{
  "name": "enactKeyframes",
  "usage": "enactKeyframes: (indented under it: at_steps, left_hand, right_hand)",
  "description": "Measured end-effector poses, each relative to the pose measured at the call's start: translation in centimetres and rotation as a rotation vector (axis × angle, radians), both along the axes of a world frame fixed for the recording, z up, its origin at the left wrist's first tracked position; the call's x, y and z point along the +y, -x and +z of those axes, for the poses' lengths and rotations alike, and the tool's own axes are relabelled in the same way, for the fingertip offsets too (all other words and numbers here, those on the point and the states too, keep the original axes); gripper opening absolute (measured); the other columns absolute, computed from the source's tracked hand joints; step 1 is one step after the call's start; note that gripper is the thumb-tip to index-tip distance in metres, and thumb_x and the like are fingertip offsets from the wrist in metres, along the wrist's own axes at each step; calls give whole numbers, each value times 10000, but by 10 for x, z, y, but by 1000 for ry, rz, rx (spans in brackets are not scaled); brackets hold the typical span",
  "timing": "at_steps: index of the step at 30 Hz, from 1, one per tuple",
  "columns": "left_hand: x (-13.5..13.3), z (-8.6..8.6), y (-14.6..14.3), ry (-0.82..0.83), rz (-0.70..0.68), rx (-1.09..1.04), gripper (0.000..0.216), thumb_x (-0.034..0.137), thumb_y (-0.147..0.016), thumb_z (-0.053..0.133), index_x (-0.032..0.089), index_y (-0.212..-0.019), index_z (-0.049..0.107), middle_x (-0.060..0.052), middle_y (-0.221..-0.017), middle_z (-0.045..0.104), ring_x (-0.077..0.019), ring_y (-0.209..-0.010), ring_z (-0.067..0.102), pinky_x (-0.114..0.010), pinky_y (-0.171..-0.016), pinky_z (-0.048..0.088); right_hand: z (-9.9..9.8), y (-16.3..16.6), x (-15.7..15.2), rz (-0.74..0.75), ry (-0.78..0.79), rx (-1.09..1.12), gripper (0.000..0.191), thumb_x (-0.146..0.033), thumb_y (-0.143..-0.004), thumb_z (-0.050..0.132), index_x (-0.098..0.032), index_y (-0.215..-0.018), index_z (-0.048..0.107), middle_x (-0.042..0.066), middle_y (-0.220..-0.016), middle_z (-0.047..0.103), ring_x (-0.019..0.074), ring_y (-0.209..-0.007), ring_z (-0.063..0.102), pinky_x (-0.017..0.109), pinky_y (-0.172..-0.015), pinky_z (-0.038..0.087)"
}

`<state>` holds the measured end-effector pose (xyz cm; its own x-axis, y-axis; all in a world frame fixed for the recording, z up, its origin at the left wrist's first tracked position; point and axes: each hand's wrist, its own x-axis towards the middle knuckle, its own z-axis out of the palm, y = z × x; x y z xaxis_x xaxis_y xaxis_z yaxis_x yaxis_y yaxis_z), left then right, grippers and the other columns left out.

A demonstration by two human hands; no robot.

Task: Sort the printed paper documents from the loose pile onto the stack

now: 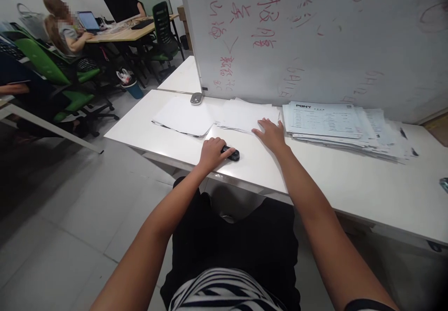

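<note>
My left hand [211,154] is closed around a black stapler [234,155] that lies near the front edge of the white table [168,147]. Its far end is covered by my fingers. With fingers spread, my right hand [272,136] rests on the right side of a stack of blank white paper [241,115]. To the left of that stack lies another pile of white sheets [185,117], dark marks along its near edge. A thick pile of printed forms [322,120] sits just right of my right hand, its lower sheets fanned out to the right.
Behind the papers stands a whiteboard [308,45] with red writing. A grey and white computer mouse [196,98] lies at the back of the table. A person [72,33] sits at a laptop at the far left, near green chairs [45,63] and a blue bin [133,88].
</note>
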<state>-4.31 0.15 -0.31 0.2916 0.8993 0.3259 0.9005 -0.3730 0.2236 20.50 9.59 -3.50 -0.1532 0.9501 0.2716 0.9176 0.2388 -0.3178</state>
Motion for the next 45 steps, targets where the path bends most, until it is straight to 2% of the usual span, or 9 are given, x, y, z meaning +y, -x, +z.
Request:
enactKeyframes:
  at_steps: [9, 18, 23, 26, 30, 33, 38, 42, 45]
  left_hand:
    - [1, -1, -1, 1, 9, 8, 447, 594, -891, 376, 203, -834, 585, -46, -833, 597, -201, -823, 503, -337, -735, 331]
    - [0, 1, -1, 34, 21, 4, 425, 580, -889, 393, 207, -827, 586, -55, -834, 597, -208, -827, 499, -343, -734, 328]
    - [0, 2, -2, 31, 19, 15, 436, 585, -891, 383, 203, -821, 581, -50, -818, 593, -200, -812, 491, -342, -728, 326]
    - [0, 2, -2, 24, 16, 24, 436, 586, -892, 384, 203, -808, 575, -46, -816, 593, -198, -809, 490, -341, -723, 321]
    - [1, 1, -2, 15, 18, 33, 431, 578, -895, 383, 203, -789, 567, -48, -804, 584, -202, -806, 490, -343, -712, 310]
    - [0, 1, -2, 18, 18, 27, 422, 573, -894, 390, 204, -790, 566, -50, -812, 582, -204, -812, 490, -346, -709, 306]
    - [0, 2, -2, 38, 23, 25, 424, 577, -894, 385, 205, -798, 565, -51, -815, 577, -205, -815, 489, -345, -704, 307]
    - [1, 1, -2, 42, 30, 26, 428, 582, -894, 380, 207, -797, 564, -54, -818, 583, -207, -816, 490, -344, -714, 311]
    - [1, 1, -2, 41, 30, 18, 430, 583, -892, 383, 206, -811, 571, -57, -827, 587, -210, -824, 492, -346, -721, 312]
  right_hand:
    - [5, 4, -4, 56, -97, -99, 370, -382, -961, 346, -186, -1155, 593, 133, -1288, 594, 258, -1224, 515, 473, -1065, 242]
    - [3, 6, -8, 15, -122, 8, 336, -360, -953, 358, -208, -1050, 641, 100, -1192, 659, 263, -1137, 575, 493, -1053, 217]
    - [6, 9, -7, -110, -137, 9, 337, -325, -946, 340, -206, -973, 654, 80, -947, 729, 245, -866, 657, 479, -1021, 280]
    - [9, 11, -8, -140, -125, -14, 347, -309, -949, 329, -180, -1033, 640, 100, -836, 724, 248, -810, 655, 451, -966, 348]
    - [8, 12, -8, -161, -171, 31, 420, -276, -940, 309, -112, -1271, 508, 178, -1082, 671, 282, -919, 634, 397, -806, 451]
    - [7, 12, -8, -148, -217, 38, 484, -256, -932, 279, -113, -1378, 398, 199, -1384, 472, 287, -989, 607, 390, -753, 484]
    - [7, 13, -9, -99, -167, -79, 508, -295, -940, 267, -181, -1428, 350, 180, -1520, 269, 246, -831, 624, 404, -697, 500]
    - [9, 12, -13, -48, -153, -151, 481, -370, -934, 351, -202, -1377, 432, 177, -1509, 299, 255, -833, 629, 401, -707, 493]
    - [12, 9, -15, -4, -137, -172, 435, -402, -938, 378, -210, -1308, 503, 153, -1421, 449, 275, -918, 623, 381, -753, 474]
